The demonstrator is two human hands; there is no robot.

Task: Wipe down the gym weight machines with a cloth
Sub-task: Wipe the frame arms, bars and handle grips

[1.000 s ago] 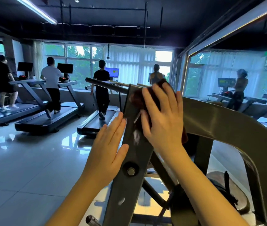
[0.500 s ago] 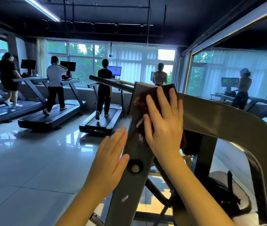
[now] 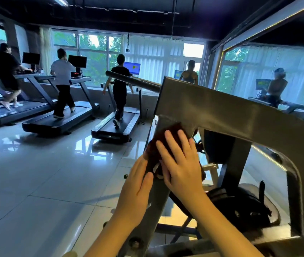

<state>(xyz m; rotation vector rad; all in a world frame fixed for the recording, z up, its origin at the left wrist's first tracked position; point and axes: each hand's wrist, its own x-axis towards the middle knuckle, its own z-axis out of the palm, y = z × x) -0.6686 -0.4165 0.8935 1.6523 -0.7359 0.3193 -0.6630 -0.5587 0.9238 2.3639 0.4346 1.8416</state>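
- Lower centre of the frame: the right hand (image 3: pixel 182 164) lies flat on the dark red cloth (image 3: pixel 158 143), fingers straight and slightly fanned. It's pressing the cloth to the weight machine (image 3: pixel 221 112), on the sloping post just under the corner. Broad contact for wiping, I'd say.
- The left hand (image 3: pixel 136 190) lies flat along the post's left edge, fingers together, likely bracing.
- No brand or label reads; the blue screen (image 3: pixel 131 68), upper centre, is too far off.

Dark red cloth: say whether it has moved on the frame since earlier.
Yes, downward: the dark red cloth under the right hand slid from the top corner of the grey metal frame down its upright.
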